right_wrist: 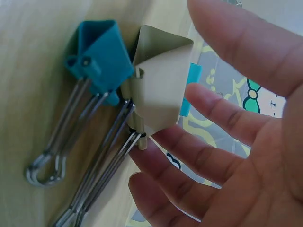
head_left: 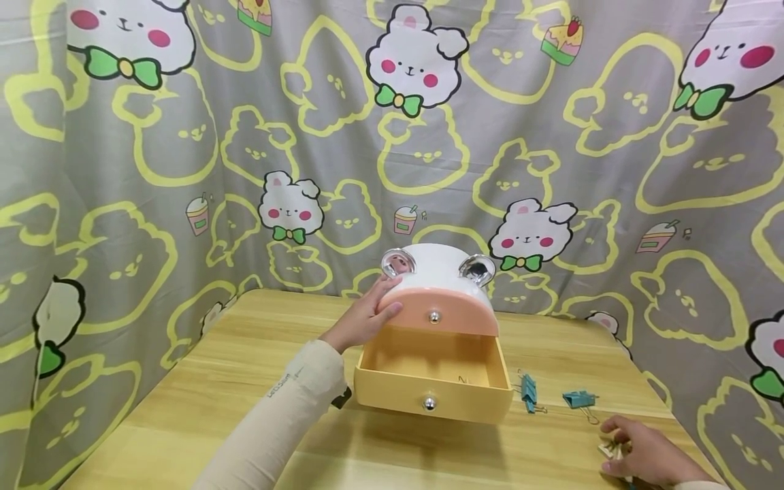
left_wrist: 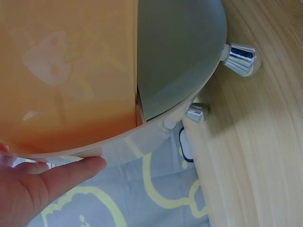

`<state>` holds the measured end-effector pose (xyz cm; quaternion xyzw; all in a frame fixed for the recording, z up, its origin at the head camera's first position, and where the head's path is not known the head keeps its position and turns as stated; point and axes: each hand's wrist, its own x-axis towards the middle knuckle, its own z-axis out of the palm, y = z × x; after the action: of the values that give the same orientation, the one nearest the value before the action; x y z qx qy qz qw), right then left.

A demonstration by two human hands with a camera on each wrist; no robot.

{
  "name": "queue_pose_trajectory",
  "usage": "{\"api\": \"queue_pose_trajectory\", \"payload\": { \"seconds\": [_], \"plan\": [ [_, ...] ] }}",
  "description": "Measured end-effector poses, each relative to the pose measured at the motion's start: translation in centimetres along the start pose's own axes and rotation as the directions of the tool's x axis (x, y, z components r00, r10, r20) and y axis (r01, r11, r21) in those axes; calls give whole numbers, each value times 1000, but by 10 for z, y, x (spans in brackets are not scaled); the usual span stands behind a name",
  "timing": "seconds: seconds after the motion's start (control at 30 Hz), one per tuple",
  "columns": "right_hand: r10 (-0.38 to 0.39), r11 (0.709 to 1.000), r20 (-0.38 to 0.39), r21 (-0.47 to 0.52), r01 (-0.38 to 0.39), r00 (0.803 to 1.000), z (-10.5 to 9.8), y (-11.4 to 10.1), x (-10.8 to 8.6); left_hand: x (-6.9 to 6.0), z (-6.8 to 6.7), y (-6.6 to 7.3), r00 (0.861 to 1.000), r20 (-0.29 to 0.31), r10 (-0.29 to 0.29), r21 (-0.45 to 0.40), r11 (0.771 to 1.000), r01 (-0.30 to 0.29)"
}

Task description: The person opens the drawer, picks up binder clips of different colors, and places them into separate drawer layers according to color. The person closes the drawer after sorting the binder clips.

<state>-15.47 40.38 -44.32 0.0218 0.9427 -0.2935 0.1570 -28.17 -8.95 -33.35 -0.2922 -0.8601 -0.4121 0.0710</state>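
Note:
A small drawer cabinet (head_left: 437, 265) has a white top, silver ears and a pink upper drawer (head_left: 453, 309). Its yellow lower drawer (head_left: 392, 388) is pulled out; a bit of wire shows inside. My left hand (head_left: 364, 316) rests against the cabinet's left side, its thumb (left_wrist: 73, 175) lying straight along the edge. At the lower right, my right hand (head_left: 649, 452) is around a beige binder clip (right_wrist: 161, 90). Fingers touch the clip's far side while the thumb stands apart. Right beside it is a teal binder clip (right_wrist: 106, 59).
Two groups of teal binder clips (head_left: 529, 393), (head_left: 578, 399) lie right of the drawer on the wooden table (head_left: 245, 354). A small dark object (head_left: 341, 398) is partly hidden by the left sleeve. A patterned grey curtain (head_left: 343, 156) hangs behind the table and along both sides.

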Motion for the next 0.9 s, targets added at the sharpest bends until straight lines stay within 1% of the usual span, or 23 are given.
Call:
{"api": "queue_pose_trajectory", "payload": {
  "seconds": [0.23, 0.43, 0.5, 0.6, 0.7, 0.9],
  "plan": [
    [-33, 999, -5, -31, 33, 999, 1, -1, -1, 0, 0, 0, 1000, 6, -12, 5, 1000, 12],
    [-4, 1000, 28, 5, 3, 1000, 0, 1, -2, -1, 0, 1, 1000, 8, -15, -3, 1000, 15],
    [-2, 1000, 33, 3, 2, 999, 0, 1, -1, -1, 0, 0, 1000, 9, -19, -2, 1000, 19],
    [16, 1000, 25, 4, -16, 1000, 0, 1, 0, -1, 0, 0, 1000, 6, -18, 1, 1000, 18],
    [49, 998, 17, 25, -49, 999, 1, -1, 0, -1, -1, 1, 1000, 6, -13, 1, 1000, 13],
    [53, 998, 8, 32, -53, 999, 0, -5, -2, 0, -1, 1, 1000, 13, -16, -2, 1000, 16]
  ]
}}
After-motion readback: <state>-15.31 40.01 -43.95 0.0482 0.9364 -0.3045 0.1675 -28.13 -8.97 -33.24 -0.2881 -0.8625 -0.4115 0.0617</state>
